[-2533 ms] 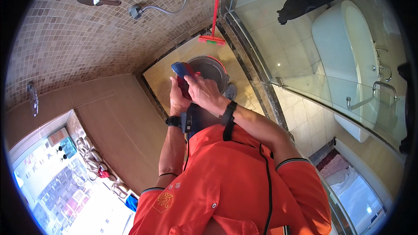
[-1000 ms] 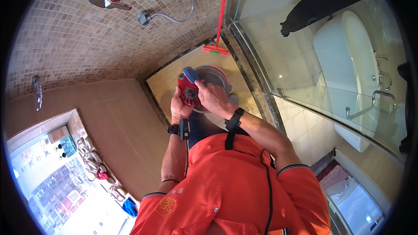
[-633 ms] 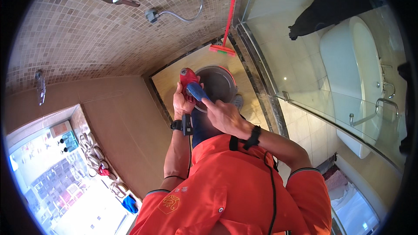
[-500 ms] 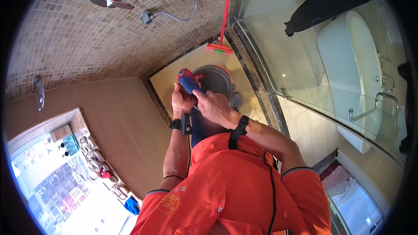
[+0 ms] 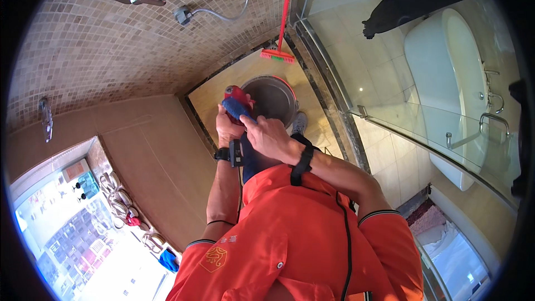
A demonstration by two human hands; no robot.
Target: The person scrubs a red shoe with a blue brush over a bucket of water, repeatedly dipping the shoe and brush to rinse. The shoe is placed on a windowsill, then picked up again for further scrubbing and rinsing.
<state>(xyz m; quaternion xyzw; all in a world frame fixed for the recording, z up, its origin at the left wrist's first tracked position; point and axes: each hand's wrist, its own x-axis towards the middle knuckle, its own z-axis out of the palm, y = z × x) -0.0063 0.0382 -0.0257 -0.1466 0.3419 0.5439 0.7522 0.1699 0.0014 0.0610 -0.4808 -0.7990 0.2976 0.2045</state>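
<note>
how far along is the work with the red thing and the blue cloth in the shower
Done: cannot tell; no cleaned surface shows. In hand: the left hand holds a red object and the right hand presses a blue cloth on it. Left untouched: the round grey basin and red broom below.

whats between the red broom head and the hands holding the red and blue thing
In the head view, a round grey basin sits on the shower floor between the red broom head and the hands, left hand and right hand, holding the red and blue thing.
</note>
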